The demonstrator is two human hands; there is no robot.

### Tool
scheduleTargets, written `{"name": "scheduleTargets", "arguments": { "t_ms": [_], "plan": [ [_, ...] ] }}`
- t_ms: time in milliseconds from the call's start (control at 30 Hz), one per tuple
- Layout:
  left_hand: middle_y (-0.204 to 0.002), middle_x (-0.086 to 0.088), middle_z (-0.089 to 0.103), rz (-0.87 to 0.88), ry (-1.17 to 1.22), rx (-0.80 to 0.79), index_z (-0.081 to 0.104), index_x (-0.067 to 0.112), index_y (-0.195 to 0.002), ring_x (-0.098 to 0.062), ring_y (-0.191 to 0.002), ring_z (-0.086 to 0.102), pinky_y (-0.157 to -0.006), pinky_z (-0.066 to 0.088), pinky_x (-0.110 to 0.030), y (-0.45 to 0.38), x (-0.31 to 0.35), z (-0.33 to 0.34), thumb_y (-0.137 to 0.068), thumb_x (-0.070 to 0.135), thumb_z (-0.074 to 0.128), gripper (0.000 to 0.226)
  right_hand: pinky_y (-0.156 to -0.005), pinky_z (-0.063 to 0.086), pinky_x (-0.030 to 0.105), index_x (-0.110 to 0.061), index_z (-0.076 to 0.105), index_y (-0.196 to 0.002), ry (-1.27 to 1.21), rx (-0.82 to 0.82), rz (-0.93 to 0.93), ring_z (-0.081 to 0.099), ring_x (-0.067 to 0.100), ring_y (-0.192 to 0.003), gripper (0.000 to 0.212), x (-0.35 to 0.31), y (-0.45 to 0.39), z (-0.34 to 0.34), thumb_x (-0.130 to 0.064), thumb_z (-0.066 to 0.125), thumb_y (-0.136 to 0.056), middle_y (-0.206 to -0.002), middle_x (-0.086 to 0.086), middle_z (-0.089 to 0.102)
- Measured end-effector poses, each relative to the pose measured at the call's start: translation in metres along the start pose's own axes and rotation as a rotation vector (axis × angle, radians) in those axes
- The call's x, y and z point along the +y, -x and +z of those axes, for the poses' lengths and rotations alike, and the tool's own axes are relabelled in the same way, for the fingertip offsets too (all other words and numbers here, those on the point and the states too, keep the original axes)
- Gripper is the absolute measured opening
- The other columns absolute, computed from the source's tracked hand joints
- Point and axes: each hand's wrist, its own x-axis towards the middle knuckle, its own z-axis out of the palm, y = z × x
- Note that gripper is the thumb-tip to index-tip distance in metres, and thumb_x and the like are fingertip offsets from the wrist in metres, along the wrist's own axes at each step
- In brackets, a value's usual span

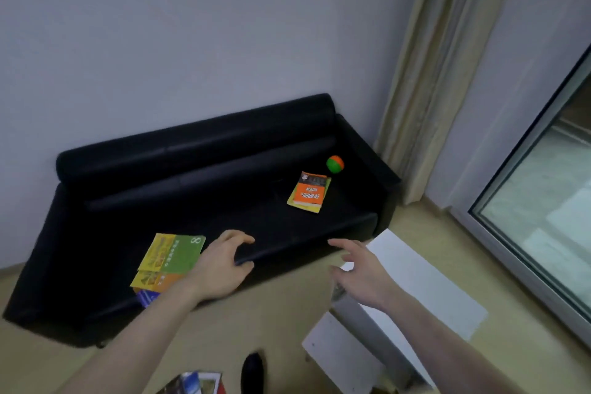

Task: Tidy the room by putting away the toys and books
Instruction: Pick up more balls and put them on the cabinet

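A black sofa (192, 182) stands by the wall. A pile of green and yellow books (166, 261) lies at its front edge, just beside the left hand (220, 269). That hand's grip is loose and holds nothing. The right hand (361, 275) reaches out with fingers spread, its grip bare too. An orange book (309, 193) and a green and orange ball (335, 164) lie near the sofa's far end.

One sofa (192, 182), one ball (335, 164), five books (172, 253) (three stacked left), two hands (220, 269).
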Motion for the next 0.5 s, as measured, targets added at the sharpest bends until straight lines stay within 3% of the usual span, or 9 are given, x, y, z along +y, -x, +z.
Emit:
{"name": "scheduleTargets", "arguments": {
  "t_ms": [267,500],
  "plan": [
    [-0.155,0.009,0.036,0.043,-0.036,-0.216,0.051,0.030,-0.145,-0.017,-0.140,0.043,-0.116,0.036,-0.030,-0.181,-0.105,-0.060,-0.097,0.037,0.065,0.051,-0.102,0.050,0.030,-0.040,0.043,-0.147,-0.016,0.033,0.233,0.050,0.015,-0.132,0.058,-0.072,-0.155,0.054,-0.029,0.068,-0.096,-0.154,-0.007,0.039],
    [-0.154,0.012,0.035,0.140,0.012,-0.267,0.049,0.032,-0.146,-0.013,-0.138,0.043,-0.116,0.037,-0.030,-0.266,-0.121,-0.098,-0.097,0.038,0.065,0.051,-0.103,0.051,0.032,-0.041,0.044,-0.146,0.006,0.077,0.294,0.049,0.014,-0.131,0.056,-0.106,-0.218,0.051,-0.029,0.067,-0.096,-0.150,-0.005,0.041]
  ]
}}
